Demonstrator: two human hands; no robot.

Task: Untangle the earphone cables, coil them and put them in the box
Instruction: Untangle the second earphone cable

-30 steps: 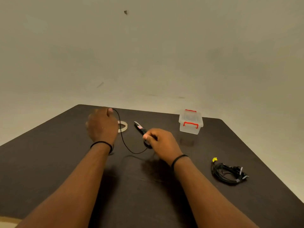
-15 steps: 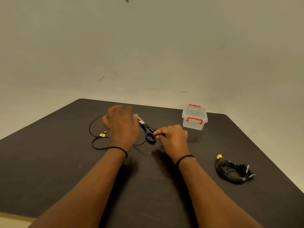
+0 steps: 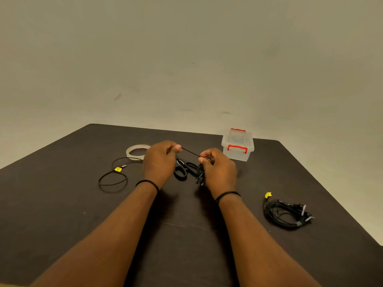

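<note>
A thin black earphone cable (image 3: 190,152) is stretched taut between my two hands above the dark table (image 3: 62,214). My left hand (image 3: 160,162) pinches one part of it near the thumb. My right hand (image 3: 219,170) grips the other part, with a small bundle of coiled cable hanging below its fingers. The rest of this cable lies in loose loops (image 3: 113,180) at the left, with a yellow tag and the plug. A second tangled black earphone bundle (image 3: 286,213) lies at the right. The clear box (image 3: 237,145) with red latches stands closed at the back.
A roll of clear tape (image 3: 135,152) lies behind my left hand. Black-handled scissors (image 3: 183,169) lie on the table between my hands. The table's right edge runs diagonally close to the tangled bundle.
Both hands have risen off the table and come closer together, pulling the cable taut between them. The left hand moved right, uncovering the tape roll and the loose loops.
</note>
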